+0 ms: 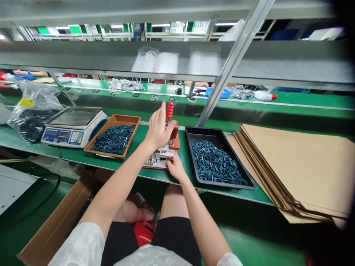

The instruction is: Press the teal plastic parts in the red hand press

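In the head view, a small press fixture with metal blocks on an orange base stands at the bench's front edge. Its toggle clamp has a red ribbed handle, pointing upward. My left hand is raised beside this handle, fingers stretched up and thumb apart, palm towards it. Low at the fixture's right side, my right hand has its fingers bent together against the metal blocks; whatever they pinch is too small to make out. Dark blue-green small parts fill a brown tray to the left and a black tray to the right.
A digital scale and a plastic bag of dark parts stand at the left. Stacked brown cardboard sheets lie at the right. A metal post and a shelf with white bags rise behind. Co-workers' hands show across the bench.
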A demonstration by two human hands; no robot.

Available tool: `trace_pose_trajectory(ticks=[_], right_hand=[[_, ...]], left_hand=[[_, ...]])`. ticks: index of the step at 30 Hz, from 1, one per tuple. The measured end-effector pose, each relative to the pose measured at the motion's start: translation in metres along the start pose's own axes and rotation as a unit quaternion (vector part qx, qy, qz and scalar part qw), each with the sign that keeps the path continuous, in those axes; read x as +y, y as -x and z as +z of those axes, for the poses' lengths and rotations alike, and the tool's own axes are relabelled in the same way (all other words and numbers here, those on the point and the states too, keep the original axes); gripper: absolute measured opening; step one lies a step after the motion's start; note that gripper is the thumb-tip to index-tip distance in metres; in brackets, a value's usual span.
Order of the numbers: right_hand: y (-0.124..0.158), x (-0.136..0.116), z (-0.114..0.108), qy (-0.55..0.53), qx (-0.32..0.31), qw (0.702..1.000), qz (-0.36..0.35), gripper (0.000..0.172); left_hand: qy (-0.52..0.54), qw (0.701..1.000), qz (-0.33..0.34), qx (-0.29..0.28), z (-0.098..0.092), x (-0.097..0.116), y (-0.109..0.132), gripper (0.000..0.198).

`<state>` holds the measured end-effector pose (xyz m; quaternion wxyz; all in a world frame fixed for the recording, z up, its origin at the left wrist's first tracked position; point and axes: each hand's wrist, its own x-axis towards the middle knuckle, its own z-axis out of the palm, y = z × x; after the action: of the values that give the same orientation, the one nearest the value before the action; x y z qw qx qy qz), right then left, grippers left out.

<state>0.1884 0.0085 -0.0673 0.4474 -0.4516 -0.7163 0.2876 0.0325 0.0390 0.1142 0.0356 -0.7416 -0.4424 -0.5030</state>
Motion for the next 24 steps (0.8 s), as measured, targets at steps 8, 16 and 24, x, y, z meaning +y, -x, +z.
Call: trace_pose_trajectory(ticks=[8,16,24], right_hand=[[-0.006,0.003,0.011,-0.004,-0.01,1.0,0.023,0.034],[-0.015,0.01,0.016,0.064,-0.013,0.997,0.042,0.04],[0.048,-0.038,0.015,0.095,0.053,0.994,0.004,0.024]], left_hand=[[-0.022,0.955,-0.272,-0.119,0.004,-0.08,0.162,0.036],[0.235,0.85,-0.468,0.047,0.017,-0.088,0.164,0.057],[0.13,0.887,-0.431,0.106,-0.01,0.005,0.249,0.055]])
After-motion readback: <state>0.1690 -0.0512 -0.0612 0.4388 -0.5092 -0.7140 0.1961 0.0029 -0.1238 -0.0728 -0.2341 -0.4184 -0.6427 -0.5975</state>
